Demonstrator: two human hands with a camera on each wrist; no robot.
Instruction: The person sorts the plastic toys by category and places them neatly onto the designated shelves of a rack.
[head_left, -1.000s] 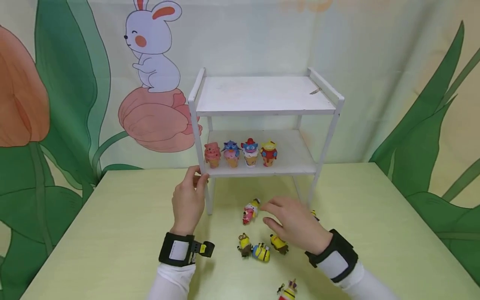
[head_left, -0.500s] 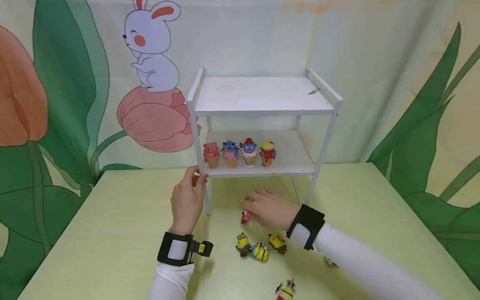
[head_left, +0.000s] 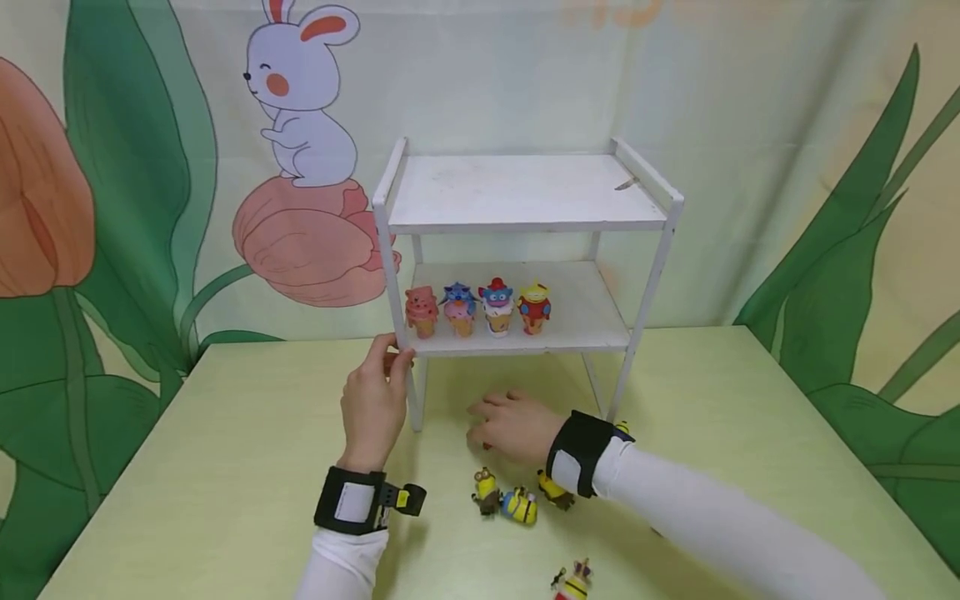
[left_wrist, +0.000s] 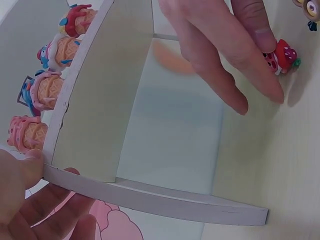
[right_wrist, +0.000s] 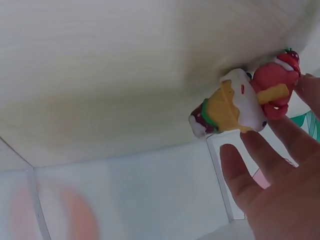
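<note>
Right hand (head_left: 517, 427) has shifted left; its fingers (right_wrist: 292, 139), partly closed, pinch the red-white-yellow, plastic-looking figurine (right_wrist: 250, 102) between thumb and index. Likely light, stiff, slick: hold mid-body. Left hand (head_left: 372, 408) grips the white two-tier rack (head_left: 517, 192).

Left hand (head_left: 374, 408) on white shelf (head_left: 517, 193)

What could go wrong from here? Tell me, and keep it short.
The right hand seems to hold the strawberry-topped figurine by its red end, so it might twist out of that grip.
The left hand holds the white shelf at its front left corner; a tug could topple the cone figures near the edge.
The right wrist's black strap partly hides a yellow figure in the head view; pulling back low might sweep it aside.
</note>
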